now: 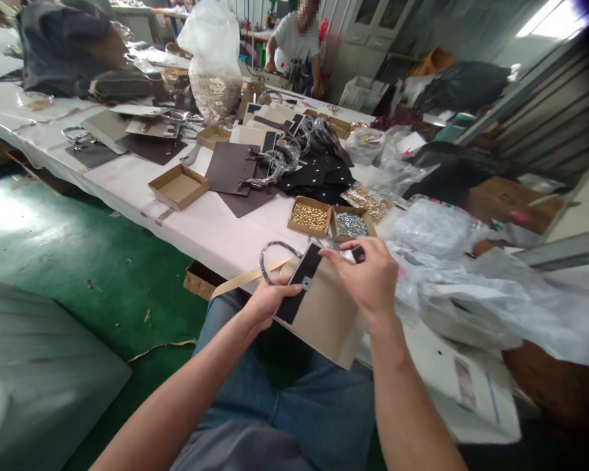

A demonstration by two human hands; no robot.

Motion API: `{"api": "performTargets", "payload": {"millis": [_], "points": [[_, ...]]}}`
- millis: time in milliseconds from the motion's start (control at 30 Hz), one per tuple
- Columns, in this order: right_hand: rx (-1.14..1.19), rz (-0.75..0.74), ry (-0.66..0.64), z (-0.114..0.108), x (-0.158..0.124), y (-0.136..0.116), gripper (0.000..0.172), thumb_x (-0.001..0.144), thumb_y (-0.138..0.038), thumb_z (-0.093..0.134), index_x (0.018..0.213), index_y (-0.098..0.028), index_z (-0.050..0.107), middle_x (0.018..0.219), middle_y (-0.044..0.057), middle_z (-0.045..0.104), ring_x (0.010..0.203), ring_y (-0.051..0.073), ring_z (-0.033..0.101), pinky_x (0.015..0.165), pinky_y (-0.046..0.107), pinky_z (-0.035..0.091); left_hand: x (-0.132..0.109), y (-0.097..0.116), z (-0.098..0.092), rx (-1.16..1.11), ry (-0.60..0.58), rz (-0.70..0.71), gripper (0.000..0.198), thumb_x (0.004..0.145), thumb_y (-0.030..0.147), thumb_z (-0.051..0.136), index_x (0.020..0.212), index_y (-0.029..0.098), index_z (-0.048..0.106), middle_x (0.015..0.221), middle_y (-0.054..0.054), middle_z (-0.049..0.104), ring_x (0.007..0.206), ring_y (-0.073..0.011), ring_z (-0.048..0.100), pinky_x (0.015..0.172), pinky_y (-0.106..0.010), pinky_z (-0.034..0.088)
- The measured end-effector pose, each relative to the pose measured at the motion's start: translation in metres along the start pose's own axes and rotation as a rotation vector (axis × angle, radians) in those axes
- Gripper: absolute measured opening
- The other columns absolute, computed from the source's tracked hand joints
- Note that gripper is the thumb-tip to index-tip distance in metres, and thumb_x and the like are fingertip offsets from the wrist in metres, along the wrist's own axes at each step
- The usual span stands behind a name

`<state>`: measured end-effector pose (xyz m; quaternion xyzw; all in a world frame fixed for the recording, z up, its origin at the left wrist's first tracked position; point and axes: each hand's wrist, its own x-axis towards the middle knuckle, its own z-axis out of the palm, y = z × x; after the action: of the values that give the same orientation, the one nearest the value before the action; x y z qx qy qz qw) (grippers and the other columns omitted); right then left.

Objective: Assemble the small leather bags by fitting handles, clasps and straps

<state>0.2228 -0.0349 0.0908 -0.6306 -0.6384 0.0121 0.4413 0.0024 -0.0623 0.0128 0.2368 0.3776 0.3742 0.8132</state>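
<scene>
I hold a tan bag panel [326,320] with a black flap and a small metal clasp over my lap, at the table's front edge. My left hand [269,299] grips its left side, thumb on the black flap. My right hand [366,278] closes over the panel's top edge, fingers pinched near a small dark piece. A plastic-wrapped chain handle [275,252] and a tan strap [245,280] trail off to the left of the panel.
Small cardboard boxes of gold [309,216] and silver [351,224] hardware sit just beyond my hands, an empty box [178,186] farther left. Dark leather pieces, wrapped chains and plastic bags crowd the white table [211,229]. Another person [294,42] works at the far end.
</scene>
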Motion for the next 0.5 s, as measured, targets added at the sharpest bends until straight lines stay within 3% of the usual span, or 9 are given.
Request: {"api": "performTargets", "payload": {"millis": [100,167,300,500], "points": [[0.305,0.095,0.272,-0.002,-0.014,-0.028,0.055,0.104,-0.061,0.082,0.067,-0.024,0.063,0.065,0.0,0.056,0.059,0.016,0.05,0.06,0.034,0.043,-0.003,-0.011,0.009,-0.071,0.078,0.03,0.041,0.068,0.034,0.102,0.101,0.014,0.09,0.099,-0.014,0.088,0.079,-0.0264,0.08,0.078,-0.037,0.064],[0.577,0.159,0.345,-0.001,-0.021,-0.046,0.067,0.111,-0.058,0.072,0.059,-0.025,0.048,0.056,-0.002,0.046,0.049,0.013,0.042,0.051,0.032,0.035,-0.005,-0.017,0.017,-0.108,0.105,0.059,0.04,0.069,0.032,0.101,0.102,0.013,0.09,0.098,-0.013,0.087,0.08,-0.0265,0.08,0.078,-0.038,0.064],[0.928,0.223,0.285,0.012,-0.031,-0.062,0.074,0.112,-0.061,0.067,0.058,-0.025,0.031,0.05,-0.006,0.03,0.041,0.009,0.027,0.042,0.028,0.023,-0.007,-0.028,0.028,-0.189,0.119,0.102,0.035,0.072,0.03,0.097,0.101,0.012,0.09,0.095,-0.012,0.086,0.079,-0.0248,0.078,0.078,-0.035,0.063],[1.028,0.24,0.204,0.024,-0.04,-0.055,0.076,0.11,-0.061,0.071,0.057,-0.024,0.031,0.049,-0.007,0.027,0.04,0.007,0.021,0.042,0.027,0.017,-0.004,-0.036,0.032,-0.206,0.149,0.135,0.03,0.073,0.029,0.095,0.097,0.013,0.089,0.091,-0.01,0.085,0.078,-0.0233,0.076,0.076,-0.033,0.06]]}}
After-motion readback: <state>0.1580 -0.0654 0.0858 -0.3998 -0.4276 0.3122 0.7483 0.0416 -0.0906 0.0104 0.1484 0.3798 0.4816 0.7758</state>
